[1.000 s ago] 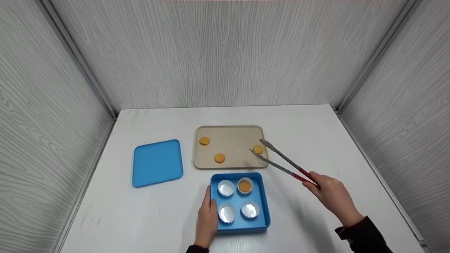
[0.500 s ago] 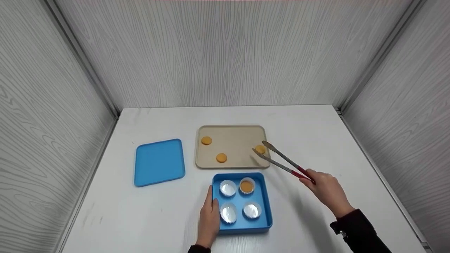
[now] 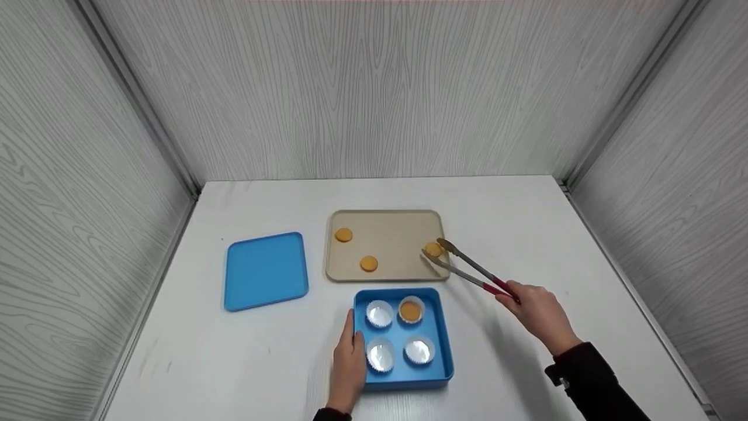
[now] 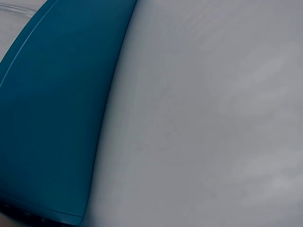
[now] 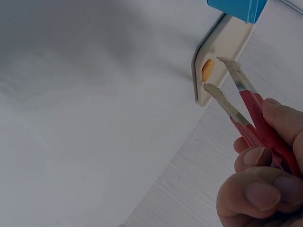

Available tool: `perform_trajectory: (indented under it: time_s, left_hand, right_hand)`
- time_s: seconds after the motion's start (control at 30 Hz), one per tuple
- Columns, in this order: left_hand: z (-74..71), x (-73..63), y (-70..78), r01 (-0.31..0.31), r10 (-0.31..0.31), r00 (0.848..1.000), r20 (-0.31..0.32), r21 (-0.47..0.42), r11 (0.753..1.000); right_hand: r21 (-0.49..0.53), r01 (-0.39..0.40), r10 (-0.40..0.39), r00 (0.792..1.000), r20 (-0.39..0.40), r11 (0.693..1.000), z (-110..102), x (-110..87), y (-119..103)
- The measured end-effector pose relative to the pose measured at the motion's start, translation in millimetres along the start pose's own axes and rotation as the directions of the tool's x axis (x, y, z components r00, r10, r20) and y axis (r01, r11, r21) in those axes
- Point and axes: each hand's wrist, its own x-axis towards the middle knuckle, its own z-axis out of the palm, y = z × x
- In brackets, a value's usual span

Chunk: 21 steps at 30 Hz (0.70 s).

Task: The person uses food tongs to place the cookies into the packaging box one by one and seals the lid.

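Note:
My right hand (image 3: 540,316) holds a pair of metal tongs (image 3: 473,266) by their red handles. The tong tips are spread on either side of a yellow-orange disc (image 3: 433,249), perhaps a cookie, near the right edge of a beige tray (image 3: 391,234). In the right wrist view, fingers and thumb wrap the red grips of the tongs (image 5: 267,125). My left hand (image 3: 348,371) grips the left wall of a blue box (image 3: 403,383), thumb at the rim. Inside stand several foil cups (image 3: 380,314); the back right cup holds an orange disc (image 3: 411,311).
Two more discs lie on the tray, one at the far left (image 3: 343,234) and one at the front (image 3: 369,264). To the left, a flat blue lid or tray (image 3: 266,272) lies on the white table (image 3: 193,351). Grey wood-grain panels (image 3: 374,88) enclose the back and sides.
The tongs have come lower and slightly nearer the right-hand disc, and their tips have drawn a little closer together. The left hand keeps its hold on the box.

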Motion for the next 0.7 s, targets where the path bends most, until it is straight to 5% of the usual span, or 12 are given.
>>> perform_trajectory:
  time_s: [0.7]
  left_hand:
    - [-0.1,-0.3,0.6,0.02,-0.02,1.0,-0.003,0.0,1.0]
  right_hand:
    - [-0.047,-0.009,0.009,1.0,0.004,0.999,3.6,2.4,-1.7]
